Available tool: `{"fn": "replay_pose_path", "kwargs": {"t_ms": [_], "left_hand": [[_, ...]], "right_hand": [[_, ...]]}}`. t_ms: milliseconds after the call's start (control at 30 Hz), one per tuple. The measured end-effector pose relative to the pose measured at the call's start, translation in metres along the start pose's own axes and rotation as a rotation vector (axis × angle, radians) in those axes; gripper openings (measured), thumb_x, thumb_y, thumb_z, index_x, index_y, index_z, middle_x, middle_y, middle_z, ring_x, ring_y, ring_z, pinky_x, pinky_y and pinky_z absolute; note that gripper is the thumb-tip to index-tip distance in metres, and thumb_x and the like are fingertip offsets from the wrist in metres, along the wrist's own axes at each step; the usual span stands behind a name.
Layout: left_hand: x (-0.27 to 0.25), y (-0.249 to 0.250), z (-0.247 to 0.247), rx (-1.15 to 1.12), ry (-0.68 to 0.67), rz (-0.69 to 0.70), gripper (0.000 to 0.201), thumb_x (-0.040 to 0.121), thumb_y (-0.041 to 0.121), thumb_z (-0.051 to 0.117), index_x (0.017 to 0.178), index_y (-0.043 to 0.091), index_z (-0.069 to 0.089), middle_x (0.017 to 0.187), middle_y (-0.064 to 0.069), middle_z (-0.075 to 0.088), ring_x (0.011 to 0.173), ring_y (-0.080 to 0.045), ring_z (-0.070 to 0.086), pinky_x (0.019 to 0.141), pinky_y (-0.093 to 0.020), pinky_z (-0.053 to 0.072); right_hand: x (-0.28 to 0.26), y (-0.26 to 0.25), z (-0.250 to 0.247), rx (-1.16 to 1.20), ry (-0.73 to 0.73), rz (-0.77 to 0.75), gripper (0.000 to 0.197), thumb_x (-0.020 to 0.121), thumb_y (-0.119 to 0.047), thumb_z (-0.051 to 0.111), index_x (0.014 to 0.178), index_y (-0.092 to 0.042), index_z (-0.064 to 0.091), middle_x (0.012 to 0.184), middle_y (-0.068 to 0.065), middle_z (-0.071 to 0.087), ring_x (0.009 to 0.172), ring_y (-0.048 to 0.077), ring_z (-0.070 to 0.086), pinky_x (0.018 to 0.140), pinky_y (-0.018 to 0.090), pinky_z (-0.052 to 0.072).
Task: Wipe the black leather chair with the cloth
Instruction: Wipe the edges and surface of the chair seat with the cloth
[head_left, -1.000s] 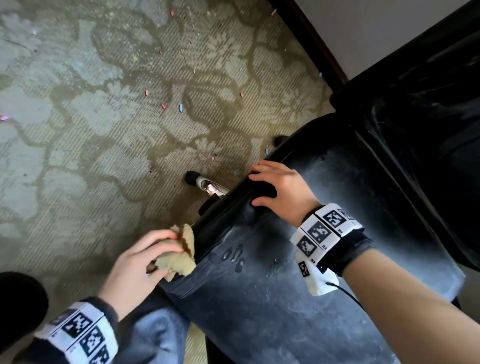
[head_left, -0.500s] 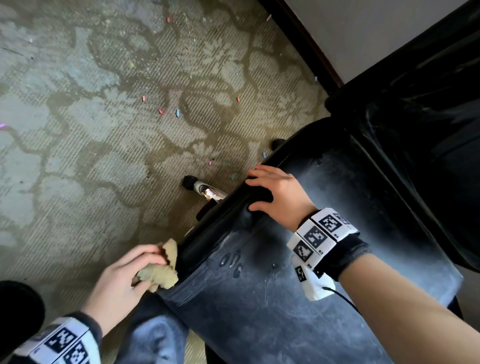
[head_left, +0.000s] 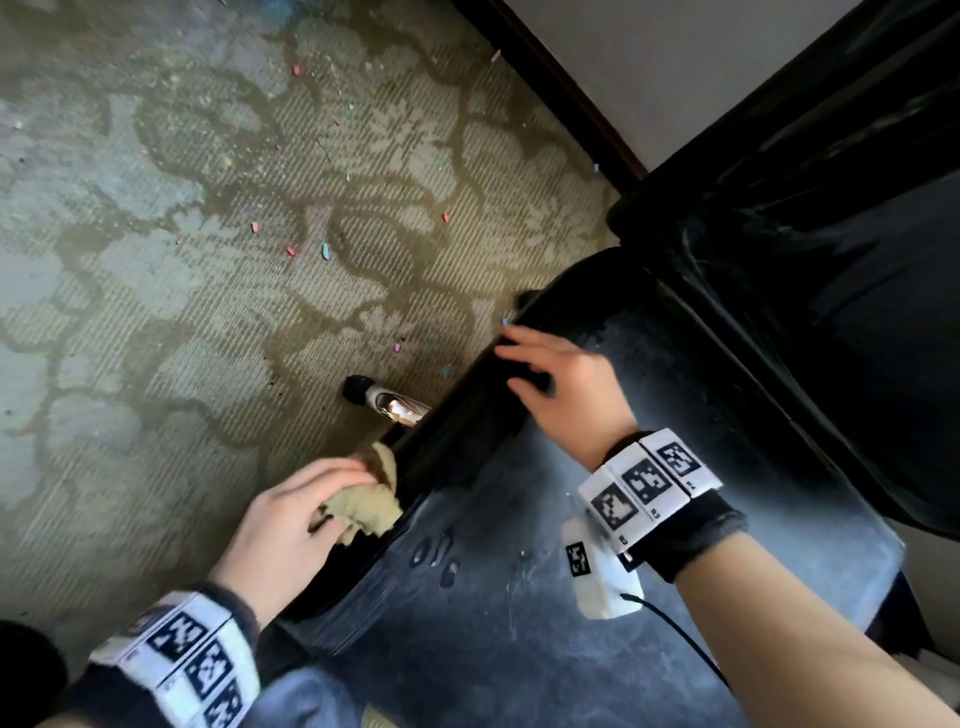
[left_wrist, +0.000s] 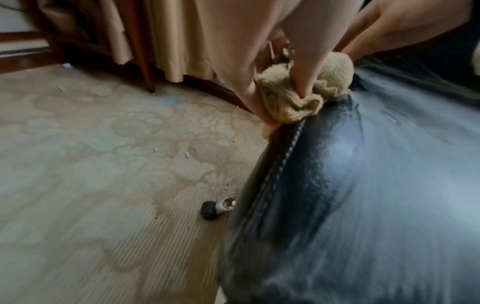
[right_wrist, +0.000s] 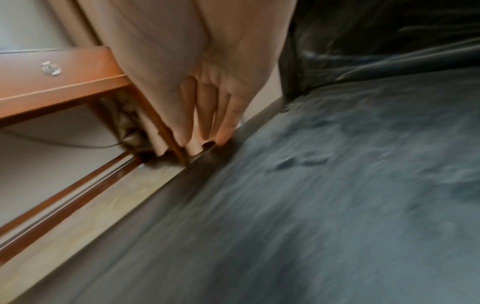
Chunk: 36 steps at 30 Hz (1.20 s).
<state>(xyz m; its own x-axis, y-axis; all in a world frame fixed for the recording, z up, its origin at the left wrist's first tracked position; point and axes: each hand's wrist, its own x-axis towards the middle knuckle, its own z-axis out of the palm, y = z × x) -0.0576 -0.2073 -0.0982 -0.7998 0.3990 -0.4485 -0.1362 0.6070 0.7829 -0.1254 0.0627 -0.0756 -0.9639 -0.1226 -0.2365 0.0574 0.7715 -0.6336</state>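
Note:
The black leather chair (head_left: 519, 597) fills the lower right of the head view, its seat dusty grey and its backrest (head_left: 831, 260) dark at the upper right. A crumpled tan cloth (head_left: 366, 506) is bunched in my left hand (head_left: 306, 519), which presses it against the seat's left side edge. In the left wrist view my fingers pinch the cloth (left_wrist: 293, 102) on the stitched seam of the seat (left_wrist: 337, 185). My right hand (head_left: 561, 389) rests on the seat's left edge farther back. Its fingers (right_wrist: 207, 115) lie straight and reach over the edge.
Patterned carpet (head_left: 208, 260) with small coloured scraps lies to the left. A chair caster on a chrome leg (head_left: 384, 400) sticks out under the seat. A dark skirting board (head_left: 561, 88) and wall run at the top. Curtains and a wooden furniture leg (left_wrist: 145, 61) stand beyond.
My left hand with the cloth slid down the seat's side edge toward me, then moved back up along it. The right hand stayed on the edge.

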Motion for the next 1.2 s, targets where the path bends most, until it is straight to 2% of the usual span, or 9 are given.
{"fn": "replay_pose_path", "kwargs": {"t_ms": [200, 400, 467, 600, 700, 867, 1000, 1067, 1200], "left_hand": [[-0.009, -0.007, -0.023, 0.133, -0.155, -0.068, 0.101, 0.059, -0.021, 0.067, 0.081, 0.075, 0.047, 0.109, 0.058, 0.037, 0.091, 0.024, 0.047, 0.078, 0.012, 0.026], [0.093, 0.073, 0.008, 0.087, 0.119, 0.219, 0.048, 0.066, -0.016, 0.067, 0.104, 0.013, 0.07, 0.111, 0.022, 0.06, 0.102, 0.015, 0.049, 0.091, 0.007, 0.024], [0.124, 0.097, 0.025, 0.067, 0.135, 0.246, 0.047, 0.071, -0.01, 0.064, 0.112, 0.013, 0.067, 0.118, 0.005, 0.062, 0.105, 0.0, 0.053, 0.094, 0.001, 0.028], [0.138, 0.099, 0.035, 0.128, 0.125, 0.226, 0.047, 0.073, -0.011, 0.057, 0.11, 0.017, 0.066, 0.118, 0.009, 0.06, 0.105, -0.012, 0.057, 0.097, -0.017, 0.038], [0.114, 0.075, 0.029, 0.183, 0.09, 0.232, 0.051, 0.066, -0.017, 0.056, 0.101, 0.017, 0.069, 0.111, 0.013, 0.061, 0.102, -0.016, 0.059, 0.098, -0.009, 0.033], [0.038, 0.031, 0.013, 0.194, -0.056, 0.165, 0.065, 0.06, -0.01, 0.052, 0.111, 0.03, 0.053, 0.117, 0.052, 0.038, 0.102, 0.001, 0.048, 0.1, 0.002, 0.019], [-0.009, 0.004, 0.002, 0.212, -0.129, 0.05, 0.084, 0.057, -0.02, 0.064, 0.107, 0.046, 0.053, 0.118, 0.052, 0.036, 0.105, 0.025, 0.038, 0.097, 0.005, 0.019], [-0.007, 0.005, -0.002, 0.201, -0.125, 0.042, 0.094, 0.056, -0.023, 0.067, 0.101, 0.059, 0.054, 0.116, 0.052, 0.04, 0.105, 0.022, 0.043, 0.096, 0.005, 0.022], [0.044, 0.044, 0.001, 0.098, -0.004, 0.127, 0.057, 0.067, -0.021, 0.063, 0.105, 0.02, 0.07, 0.108, 0.045, 0.051, 0.103, 0.024, 0.045, 0.091, 0.007, 0.025]], "right_hand": [[-0.007, 0.036, -0.038, -0.122, 0.181, 0.196, 0.032, 0.08, 0.006, 0.059, 0.11, -0.004, 0.066, 0.129, 0.011, 0.057, 0.127, 0.023, 0.047, 0.106, 0.02, 0.027], [-0.015, 0.042, -0.039, -0.204, -0.034, 0.214, 0.049, 0.082, 0.006, 0.053, 0.129, -0.01, 0.052, 0.148, 0.0, 0.033, 0.141, 0.014, 0.023, 0.107, 0.016, 0.017], [-0.014, 0.041, -0.04, -0.197, -0.054, 0.22, 0.051, 0.082, 0.006, 0.052, 0.13, -0.011, 0.051, 0.15, 0.0, 0.03, 0.141, 0.014, 0.02, 0.106, 0.015, 0.017], [-0.013, 0.042, -0.042, -0.215, -0.095, 0.225, 0.052, 0.084, 0.003, 0.05, 0.133, -0.015, 0.047, 0.151, -0.005, 0.026, 0.142, 0.01, 0.016, 0.106, 0.016, 0.019], [-0.012, 0.041, -0.043, -0.225, -0.125, 0.24, 0.052, 0.086, 0.0, 0.049, 0.134, -0.018, 0.046, 0.152, -0.008, 0.024, 0.142, 0.007, 0.014, 0.109, 0.018, 0.021], [-0.008, 0.035, -0.044, -0.252, -0.168, 0.281, 0.053, 0.087, -0.003, 0.047, 0.136, -0.023, 0.044, 0.153, -0.013, 0.019, 0.142, 0.003, 0.009, 0.109, 0.024, 0.025], [-0.007, 0.031, -0.044, -0.28, -0.195, 0.287, 0.054, 0.088, -0.002, 0.044, 0.137, -0.023, 0.041, 0.154, -0.013, 0.016, 0.142, 0.003, 0.006, 0.108, 0.023, 0.026], [-0.006, 0.031, -0.044, -0.298, -0.202, 0.294, 0.054, 0.088, -0.003, 0.043, 0.138, -0.022, 0.04, 0.154, -0.012, 0.015, 0.143, 0.004, 0.005, 0.11, 0.027, 0.028], [-0.006, 0.031, -0.044, -0.336, -0.214, 0.3, 0.052, 0.089, -0.004, 0.042, 0.139, -0.02, 0.038, 0.155, -0.009, 0.012, 0.143, 0.007, 0.004, 0.11, 0.028, 0.031]]}}
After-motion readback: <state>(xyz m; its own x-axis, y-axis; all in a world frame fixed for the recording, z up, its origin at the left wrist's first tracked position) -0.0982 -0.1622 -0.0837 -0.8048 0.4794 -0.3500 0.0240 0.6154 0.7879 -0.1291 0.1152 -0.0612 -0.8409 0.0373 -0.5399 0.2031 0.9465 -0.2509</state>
